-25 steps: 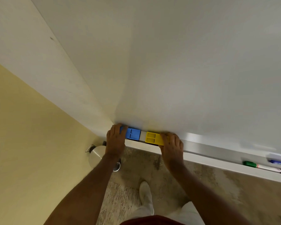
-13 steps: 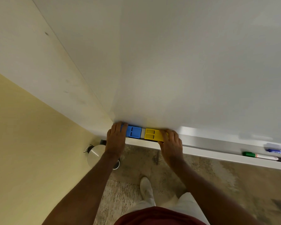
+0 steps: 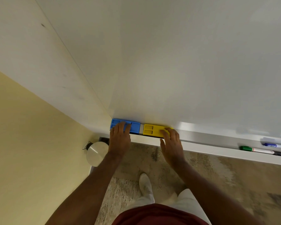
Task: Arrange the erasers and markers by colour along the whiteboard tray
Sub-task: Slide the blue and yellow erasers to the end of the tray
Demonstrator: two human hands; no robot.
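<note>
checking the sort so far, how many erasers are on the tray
2: a blue eraser at the tray's left end and a yellow eraser just right of it. More could lie past the right frame edge.

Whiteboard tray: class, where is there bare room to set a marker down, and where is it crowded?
Free: the long bare stretch of grey metal tray between the yellow plastic eraser and the green-capped marker. Crowded: the left corner, with the blue plastic eraser and both hands, and the markers far right.

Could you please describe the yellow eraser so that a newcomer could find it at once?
Follow the whiteboard tray to its left end. The yellow eraser lies there under the right hand. Its neighbour, nearer the corner, is the blue eraser.
</note>
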